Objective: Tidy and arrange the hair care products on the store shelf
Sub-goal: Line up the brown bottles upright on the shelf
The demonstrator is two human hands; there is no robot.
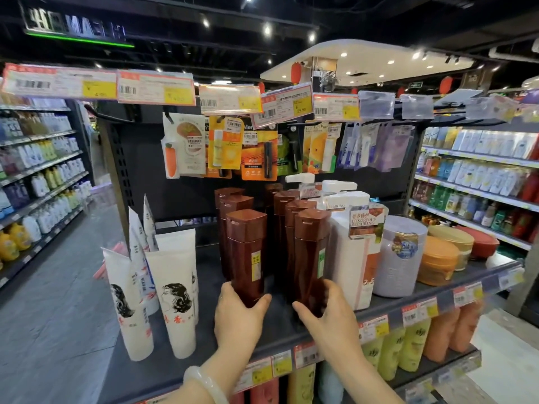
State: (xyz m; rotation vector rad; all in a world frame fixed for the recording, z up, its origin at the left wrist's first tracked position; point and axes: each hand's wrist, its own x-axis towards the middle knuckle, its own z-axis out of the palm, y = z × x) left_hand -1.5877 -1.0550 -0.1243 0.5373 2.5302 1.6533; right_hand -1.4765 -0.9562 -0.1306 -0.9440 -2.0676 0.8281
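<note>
Several brown bottles stand in two rows on the dark shelf (280, 328). My left hand (237, 314) grips the base of the front left brown bottle (246, 252). My right hand (326, 312) grips the base of the front right brown bottle (310, 252). Both bottles stand upright with a small gap between them. White upside-down tubes (178, 290) with a drawn head of hair stand to the left. A white pump bottle (354, 246) stands just right of the brown bottles.
A pale lilac tub (401, 258), an orange tub (437, 260) and a red tub (478, 242) fill the shelf's right end. Hanging packets and price tags (230, 97) are above. Yellow and orange bottles (411, 345) stand on the shelf below. An aisle lies to the left.
</note>
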